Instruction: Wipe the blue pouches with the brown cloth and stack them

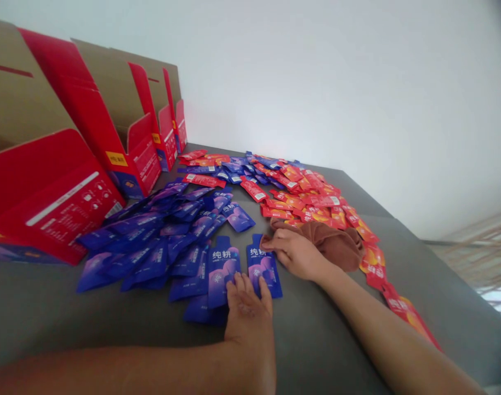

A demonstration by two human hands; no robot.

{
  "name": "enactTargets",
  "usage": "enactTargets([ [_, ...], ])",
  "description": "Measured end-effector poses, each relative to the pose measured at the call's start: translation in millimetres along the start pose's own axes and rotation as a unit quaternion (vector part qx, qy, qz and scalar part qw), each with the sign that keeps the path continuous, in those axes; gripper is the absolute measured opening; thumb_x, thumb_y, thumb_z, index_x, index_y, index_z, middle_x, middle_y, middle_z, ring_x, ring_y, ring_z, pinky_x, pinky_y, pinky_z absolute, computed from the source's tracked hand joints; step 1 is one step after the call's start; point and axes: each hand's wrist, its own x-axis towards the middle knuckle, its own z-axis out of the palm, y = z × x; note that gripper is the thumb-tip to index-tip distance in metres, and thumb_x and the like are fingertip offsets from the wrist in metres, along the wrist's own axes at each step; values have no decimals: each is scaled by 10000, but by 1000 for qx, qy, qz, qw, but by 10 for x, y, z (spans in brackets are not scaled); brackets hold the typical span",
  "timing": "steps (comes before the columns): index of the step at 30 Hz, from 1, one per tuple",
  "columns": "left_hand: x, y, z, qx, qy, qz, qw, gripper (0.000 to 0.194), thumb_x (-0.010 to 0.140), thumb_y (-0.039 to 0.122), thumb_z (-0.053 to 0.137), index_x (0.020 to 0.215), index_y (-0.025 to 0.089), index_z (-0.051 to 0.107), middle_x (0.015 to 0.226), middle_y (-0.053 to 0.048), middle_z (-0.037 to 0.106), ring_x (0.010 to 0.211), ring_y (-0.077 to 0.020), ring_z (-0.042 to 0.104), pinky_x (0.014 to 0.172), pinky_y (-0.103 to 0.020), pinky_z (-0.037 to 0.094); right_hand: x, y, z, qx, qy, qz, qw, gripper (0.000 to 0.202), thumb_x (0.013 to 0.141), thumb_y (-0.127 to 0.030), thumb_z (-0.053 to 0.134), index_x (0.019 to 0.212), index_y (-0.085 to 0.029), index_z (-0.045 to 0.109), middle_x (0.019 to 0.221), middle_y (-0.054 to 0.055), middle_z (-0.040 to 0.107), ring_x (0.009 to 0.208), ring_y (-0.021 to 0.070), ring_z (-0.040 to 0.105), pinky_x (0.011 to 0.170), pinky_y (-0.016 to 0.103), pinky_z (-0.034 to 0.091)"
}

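Observation:
My left hand (248, 310) lies at the lower middle with its fingers stretched out, touching a blue pouch (221, 263) and a second blue pouch (263, 270) beside it. Both lie flat, their necks pointing away from me. My right hand (297, 253) is closed around part of a brown cloth (336, 244). A bunched tip of that cloth rests against the top of the second pouch. To the left is a loose heap of blue pouches (168, 241), overlapping one another.
Red and orange pouches (316, 203) spread along the right and back of the grey table (316, 334), mixed with blue ones (234, 170) at the far side. Open red cardboard boxes (65, 192) stand in a row on the left. A white wall (316, 82) rises behind.

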Motion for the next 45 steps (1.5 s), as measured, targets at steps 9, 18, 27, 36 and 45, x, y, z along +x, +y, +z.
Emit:
enactTargets([
  [9,-4,7,-32,32,-9,9,999,535,776,12,342,1266,191,459,1224,-190,558,1132,-307,492,916,-478,453,-66,-365,-58,40,-42,-58,997,329,801,-89,490,1062,-222,640,882,46,561,847,172,498,762,300,393],
  [18,-9,17,139,21,69,-3,997,553,753,-25,343,1237,191,499,1201,-180,587,1124,-302,513,898,-474,468,-53,63,-36,25,12,7,1000,320,833,-82,440,1048,-192,650,828,55,558,800,163,501,722,284,405],
  [27,-6,86,143,7,57,-33,998,527,753,-27,364,1202,186,538,1205,-193,581,1143,-320,497,931,-520,429,-74,-365,-37,55,-46,-59,996,296,807,-84,469,1000,-211,654,888,46,572,859,171,508,790,302,395],
  [36,-39,29,120,18,116,-10,993,521,753,-37,345,1187,161,554,1144,-201,621,1091,-329,538,878,-477,480,-34,-64,-27,11,-9,7,1000,315,815,-88,458,1044,-197,645,851,51,553,819,167,507,744,287,404],
  [45,-36,11,136,-38,95,-8,995,530,762,-40,301,1192,150,547,1189,-207,590,1130,-301,517,916,-492,452,-51,-273,-10,39,-25,-25,999,329,812,-77,459,1056,-206,637,890,47,567,855,165,510,789,293,402],
])
